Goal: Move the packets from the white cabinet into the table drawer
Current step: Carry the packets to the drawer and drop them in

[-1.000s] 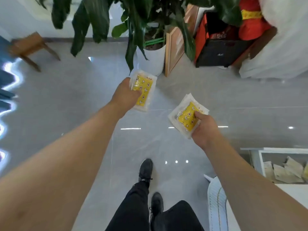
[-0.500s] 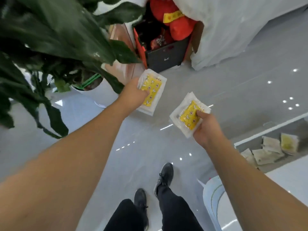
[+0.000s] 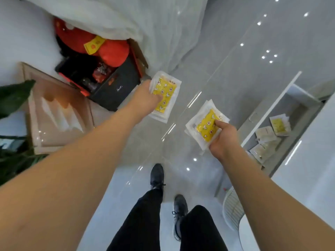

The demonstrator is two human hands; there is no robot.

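I hold one yellow packet (image 3: 164, 96) in my left hand (image 3: 145, 98), fingers curled around its edge, at the centre of the frame. My right hand (image 3: 222, 137) pinches a small stack of packets (image 3: 206, 126) with the thumb on top, at the centre right. The open drawer (image 3: 282, 122) at the right edge already has packets inside (image 3: 272, 134). I think the slippery stack may slide apart and fall on the floor (image 3: 226, 69) if my pinch loosens. A black box (image 3: 116, 87) with red things stands at the upper left, a plant leaf (image 3: 14, 95) at the left edge. Nothing blocks the way to the drawer.
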